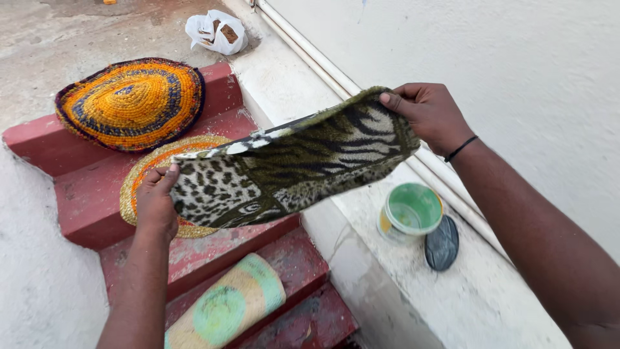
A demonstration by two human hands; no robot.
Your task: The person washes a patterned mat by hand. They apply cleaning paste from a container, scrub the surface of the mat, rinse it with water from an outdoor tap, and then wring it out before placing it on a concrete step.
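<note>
My left hand (157, 201) is pinching the lower end of an animal-print cloth strip (294, 161), thumb on top, and my right hand (431, 115) has the upper end clamped between thumb and fingers. So both hands are closed on it and it's stretched out in the air between them. Long axis runs from lower left up to upper right, spotted end by the left hand, striped end by the right.

Using the cloth as the landmark: right behind its left end is a gold-rimmed round mat (139, 174) on the red steps (84, 194), and further up-left a bigger orange and blue braided mat (132, 102). Below it, lower on the steps, there's a rolled-up green and yellow mat (229, 304). Down-right of it, an open green tub (410, 211) sits on a pale concrete ledge (465, 297) with a dark lid (442, 243) touching it. Way above, a white plastic bag (216, 31) sits on the ground by the white wall (516, 64).
</note>
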